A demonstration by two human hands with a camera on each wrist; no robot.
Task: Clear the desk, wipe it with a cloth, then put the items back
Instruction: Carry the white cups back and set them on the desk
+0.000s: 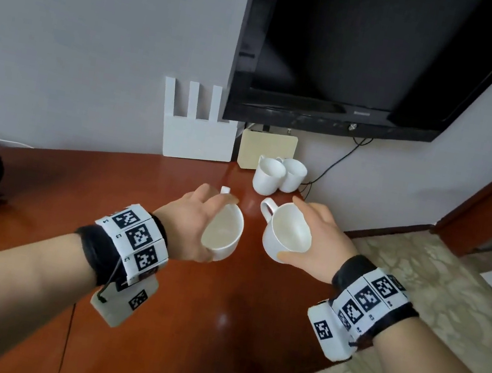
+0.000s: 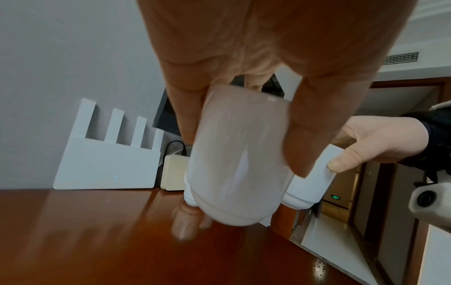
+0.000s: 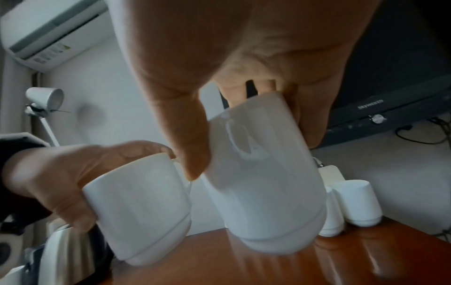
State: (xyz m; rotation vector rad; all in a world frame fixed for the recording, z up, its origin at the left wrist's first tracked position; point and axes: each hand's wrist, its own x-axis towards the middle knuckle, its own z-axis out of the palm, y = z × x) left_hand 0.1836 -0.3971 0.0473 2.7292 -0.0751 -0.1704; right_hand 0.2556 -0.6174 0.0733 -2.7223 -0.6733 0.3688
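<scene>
Each of the hands grasps a white mug above the tabletop [image 1: 124, 197]: left hand [image 1: 189, 222] round the left mug [image 1: 223, 235]; right hand [image 1: 317, 241] round the right mug [image 1: 285, 236]; two more mugs [image 1: 276, 175] stand at the back edge; probably putting items back; next, set both down beside them.

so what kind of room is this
Probably a hotel room: a wall-mounted TV over a wooden desk, matching white mugs by the wall, and a kettle.
</scene>
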